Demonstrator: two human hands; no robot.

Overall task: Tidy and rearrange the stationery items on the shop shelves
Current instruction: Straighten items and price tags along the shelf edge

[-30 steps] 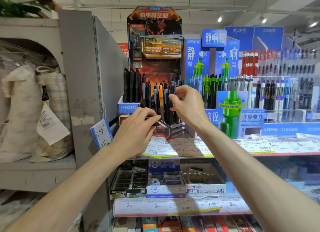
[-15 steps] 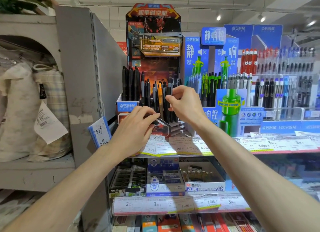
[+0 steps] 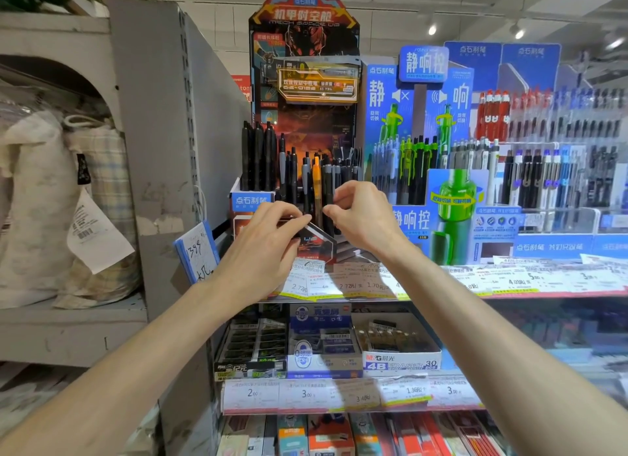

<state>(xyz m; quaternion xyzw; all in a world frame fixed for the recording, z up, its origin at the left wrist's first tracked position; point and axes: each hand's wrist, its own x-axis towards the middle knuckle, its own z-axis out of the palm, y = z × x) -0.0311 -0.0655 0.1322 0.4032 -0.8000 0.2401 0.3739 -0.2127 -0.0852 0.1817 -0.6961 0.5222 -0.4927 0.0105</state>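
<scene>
Both hands are up at the orange-and-black pen display stand (image 3: 304,92) on the upper shelf (image 3: 509,290). Her left hand (image 3: 261,248) has its fingers curled, fingertips pressed on the stand's front edge, while the right hand (image 3: 365,217) pinches a dark pen (image 3: 328,190) standing just beside the orange pen (image 3: 316,183).

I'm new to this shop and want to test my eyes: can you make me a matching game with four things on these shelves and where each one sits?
Things:
1. orange pen
2. eraser box
3. handwritten price card
4. green bottle picture

Places:
A. lower shelf, below the price tags
B. between the two hands, among dark pens
C. right of the right hand, on a blue display
D. left of the left hand, on the grey shelf side

Pairs: 1-B, 2-A, 3-D, 4-C
</scene>
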